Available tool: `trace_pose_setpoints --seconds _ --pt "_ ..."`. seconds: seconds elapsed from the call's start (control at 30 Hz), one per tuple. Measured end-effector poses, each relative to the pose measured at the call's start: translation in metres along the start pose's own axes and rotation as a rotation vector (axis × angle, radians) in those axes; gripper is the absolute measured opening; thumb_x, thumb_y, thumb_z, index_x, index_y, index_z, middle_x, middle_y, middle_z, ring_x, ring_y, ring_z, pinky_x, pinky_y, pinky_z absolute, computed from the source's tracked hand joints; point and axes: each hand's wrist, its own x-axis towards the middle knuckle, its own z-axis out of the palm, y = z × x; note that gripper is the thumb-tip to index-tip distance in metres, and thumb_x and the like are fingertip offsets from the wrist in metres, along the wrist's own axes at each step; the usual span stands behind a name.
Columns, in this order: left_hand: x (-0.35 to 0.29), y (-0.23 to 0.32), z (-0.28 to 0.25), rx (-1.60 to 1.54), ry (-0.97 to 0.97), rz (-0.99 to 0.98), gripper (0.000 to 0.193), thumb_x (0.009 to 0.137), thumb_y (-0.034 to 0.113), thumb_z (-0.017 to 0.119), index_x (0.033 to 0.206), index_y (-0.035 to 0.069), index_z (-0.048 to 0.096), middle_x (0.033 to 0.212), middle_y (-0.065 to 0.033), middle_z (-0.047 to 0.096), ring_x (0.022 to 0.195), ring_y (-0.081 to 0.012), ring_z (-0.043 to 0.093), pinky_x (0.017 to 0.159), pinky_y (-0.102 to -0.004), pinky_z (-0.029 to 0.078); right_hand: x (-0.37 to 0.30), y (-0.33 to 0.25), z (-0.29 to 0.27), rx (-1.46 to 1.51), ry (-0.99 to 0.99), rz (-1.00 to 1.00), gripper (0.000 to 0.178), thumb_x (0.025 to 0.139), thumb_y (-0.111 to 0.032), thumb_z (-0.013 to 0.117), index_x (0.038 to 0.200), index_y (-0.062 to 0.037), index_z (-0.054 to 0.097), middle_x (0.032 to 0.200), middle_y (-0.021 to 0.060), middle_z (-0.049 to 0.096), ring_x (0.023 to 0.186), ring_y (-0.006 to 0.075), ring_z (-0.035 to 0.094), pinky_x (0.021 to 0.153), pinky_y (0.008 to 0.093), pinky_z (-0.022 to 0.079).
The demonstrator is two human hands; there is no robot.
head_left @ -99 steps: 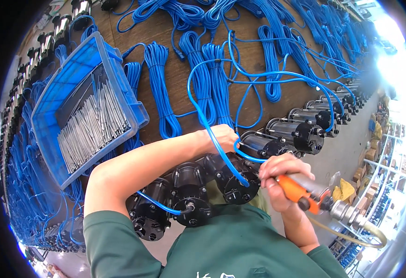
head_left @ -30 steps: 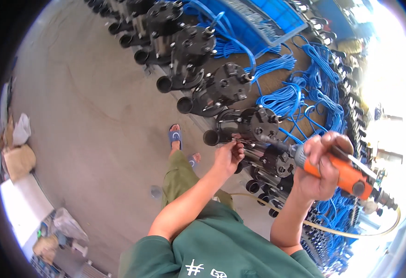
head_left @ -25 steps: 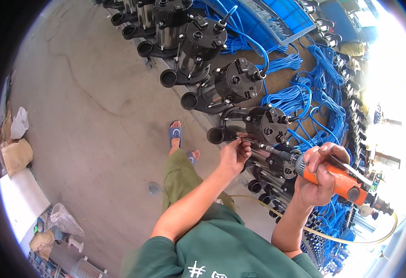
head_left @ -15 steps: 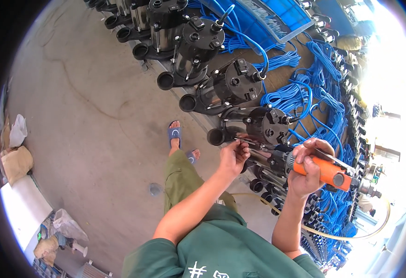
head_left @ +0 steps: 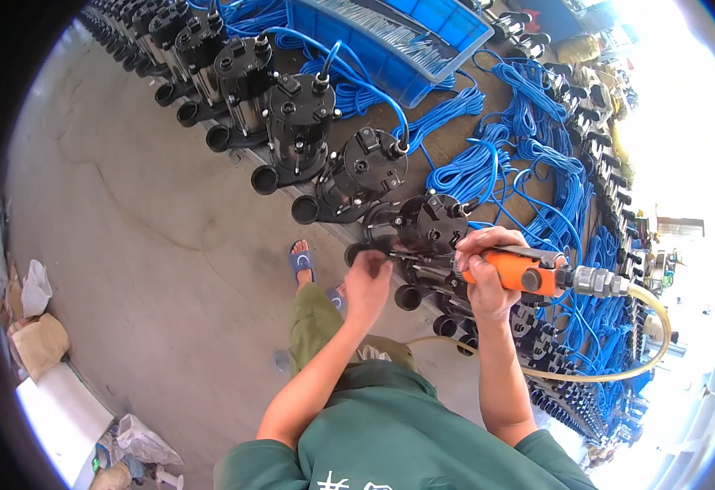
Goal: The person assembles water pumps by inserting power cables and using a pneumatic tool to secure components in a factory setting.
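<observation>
My right hand is wrapped round an orange air screwdriver, which lies nearly level. From its metal fitting at the right end a yellowish hose curves down and back to the left. Left of it, my left hand is closed, its fingers smeared by motion. Its fingertips are at a thin dark rod beside a black submersible pump. Whether they pinch the rod or a small part at its end is hidden. The pump has a round black top, a shiny body and an open outlet.
More black pumps stand in a long row along the edge. Behind them lie coiled blue cables and a blue crate of thin metal rods. At the far left are a white bag and a brown sack on the floor.
The whole view has shifted, so pumps and crate appear farther left. Both hands and the screwdriver appear farther left too, and the screwdriver is more level. The right hand keeps its grip.
</observation>
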Motion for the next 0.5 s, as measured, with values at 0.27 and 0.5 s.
trace_pose_setpoints --seconds 0.27,0.5 --pt "0.026 0.049 -0.01 0.415 -0.08 0.544 0.104 0.065 0.018 0.088 0.147 -0.004 0.028 0.146 -0.0259 0.043 0.133 -0.0442 0.044 0.108 -0.0461 0.041 0.027 -0.008 0.028 0.135 -0.028 0.013 0.039 0.084 -0.002 0.062 0.122 0.0025 0.054 0.107 0.018 0.067 0.073 0.0125 0.062 0.067 0.0274 0.053" --pt "0.041 0.043 -0.014 0.429 -0.143 0.519 0.096 0.063 0.019 0.09 0.141 -0.002 0.038 0.141 -0.0258 0.05 0.129 -0.042 0.051 0.1 -0.0441 0.05 0.054 0.024 0.044 -0.003 -0.077 0.066 0.023 0.084 -0.002 0.061 0.106 0.003 0.057 0.094 0.0173 0.067 0.071 0.0146 0.062 0.066 0.0285 0.054"
